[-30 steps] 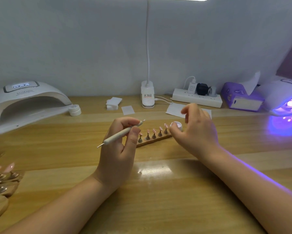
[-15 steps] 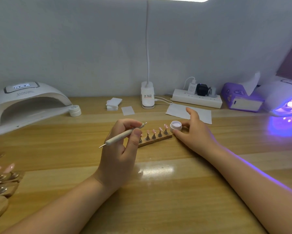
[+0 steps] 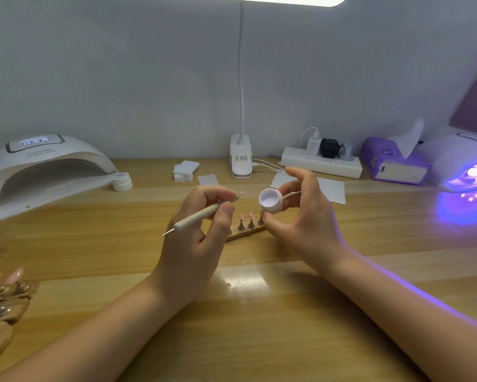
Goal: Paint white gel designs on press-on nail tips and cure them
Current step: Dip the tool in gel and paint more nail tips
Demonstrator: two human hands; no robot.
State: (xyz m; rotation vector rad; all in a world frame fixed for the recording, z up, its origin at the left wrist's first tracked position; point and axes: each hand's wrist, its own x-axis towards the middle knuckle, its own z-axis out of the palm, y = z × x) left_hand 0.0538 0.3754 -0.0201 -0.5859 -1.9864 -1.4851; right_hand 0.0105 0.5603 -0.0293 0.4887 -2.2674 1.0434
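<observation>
The tabletop [image 3: 259,312] carries everything, and the wooden nail stand [image 3: 245,233] at its middle serves as the landmark. Far to the stand's left sits an unlit white curing lamp [image 3: 44,172]; far to its right a second lamp [image 3: 463,164] glows violet and spills light across the wood. That spill looks like the first hazard — gel left open near it could start to thicken or skin over.

Just above the stand, the right hand [image 3: 303,213] holds the small white gel pot [image 3: 270,200] off the surface, pinched between thumb and fingers with its open mouth tilted toward the camera. The hold looks light; a slip would probably drop the pot straight onto the tips below, and more tilt might let gel creep to the rim.

To the stand's left and partly covering it, the left hand [image 3: 196,238] grips the dotting pen [image 3: 201,213] between thumb and fingers, its upper point near the pot but not touching it. Both ends are bare metal, and the lower one juts out to the left, where it could catch on something.

The pink nail tips [image 3: 247,216] stand on their pegs directly beneath the pot — only a few show past the left hand. An overloaded pen point would likely blob or drip on them, and either wrist could nudge the stand.
</observation>
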